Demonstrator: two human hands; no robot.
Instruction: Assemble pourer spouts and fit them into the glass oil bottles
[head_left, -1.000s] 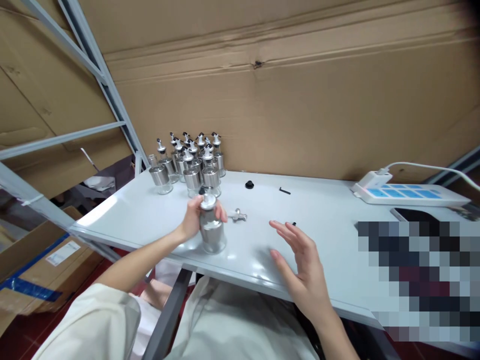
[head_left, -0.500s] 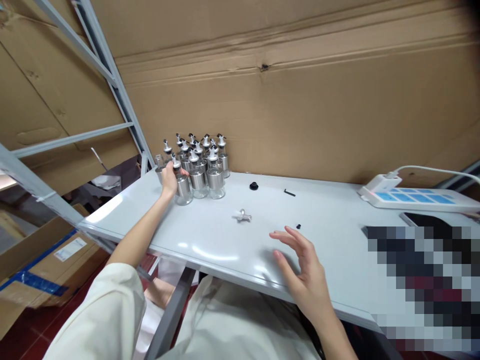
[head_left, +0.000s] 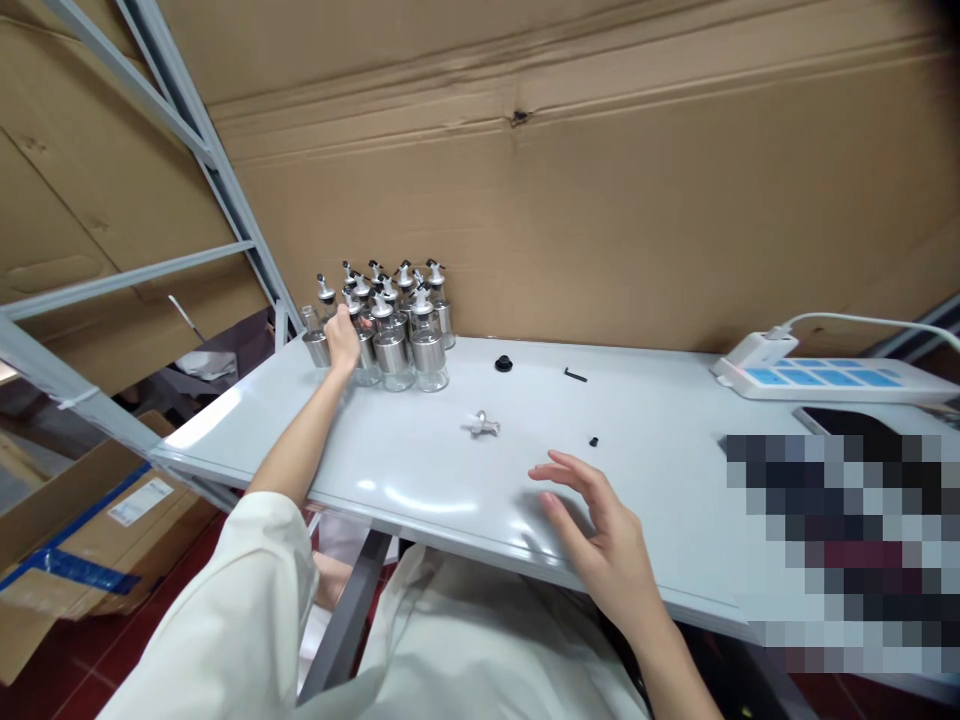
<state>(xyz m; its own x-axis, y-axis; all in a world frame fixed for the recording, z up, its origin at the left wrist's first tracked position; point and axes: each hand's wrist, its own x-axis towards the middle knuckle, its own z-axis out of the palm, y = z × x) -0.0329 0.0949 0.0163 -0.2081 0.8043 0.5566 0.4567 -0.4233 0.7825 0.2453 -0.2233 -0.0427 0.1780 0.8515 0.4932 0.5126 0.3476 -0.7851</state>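
My left hand is wrapped round the upper part of an oil bottle at the front left of a tight group. Several like glass bottles with steel sleeves and pour spouts stand beside and behind it. An uncapped bottle is just left of the hand. My right hand hovers over the front of the table, fingers apart, holding nothing. Loose on the table lie a silver pour spout, a black stopper, a thin black bent piece and a tiny black cap.
A white power strip with a plugged-in charger lies at the right, near a phone and a blurred-out patch. Cardboard lines the back of the table. A metal rack post rises at the left, above an open carton.
My left hand has pushed the held bottle slightly back, closer against the group. My right hand stays raised in nearly the same pose. The view has shifted a little.
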